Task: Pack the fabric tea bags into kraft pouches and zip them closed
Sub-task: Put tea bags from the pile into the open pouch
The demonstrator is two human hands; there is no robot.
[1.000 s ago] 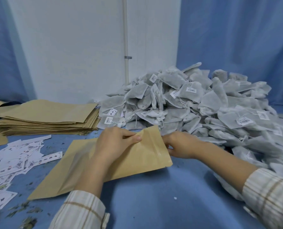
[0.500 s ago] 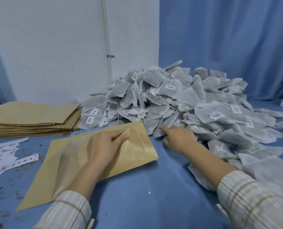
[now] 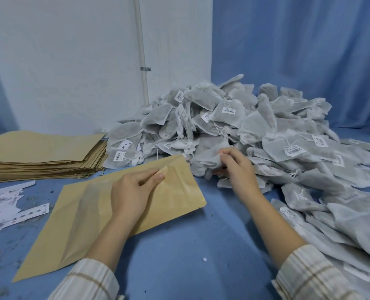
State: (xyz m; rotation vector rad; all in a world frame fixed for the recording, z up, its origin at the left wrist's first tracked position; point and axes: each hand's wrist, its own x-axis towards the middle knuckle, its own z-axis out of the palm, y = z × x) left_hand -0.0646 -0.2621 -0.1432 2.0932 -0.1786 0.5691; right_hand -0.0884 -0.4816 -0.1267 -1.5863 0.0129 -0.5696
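Observation:
A kraft pouch (image 3: 89, 215) lies flat on the blue table, its mouth pointing toward the tea bag pile. My left hand (image 3: 132, 191) rests on it and pinches the upper lip of the mouth between thumb and fingers. A large heap of grey fabric tea bags (image 3: 255, 126) with white barcode tags fills the right and back. My right hand (image 3: 233, 165) reaches into the heap's near edge, its fingers curled round one tea bag (image 3: 208, 158).
A stack of flat kraft pouches (image 3: 43, 154) sits at the left by the white wall. Loose white paper labels (image 3: 4, 204) and tea crumbs litter the left table. More tea bags (image 3: 342, 221) spread along the right edge beside my right forearm.
My right hand left the pouch mouth, moved right into the heap and took hold of a tea bag. My left hand stayed on the pouch. The camera turned slightly right.

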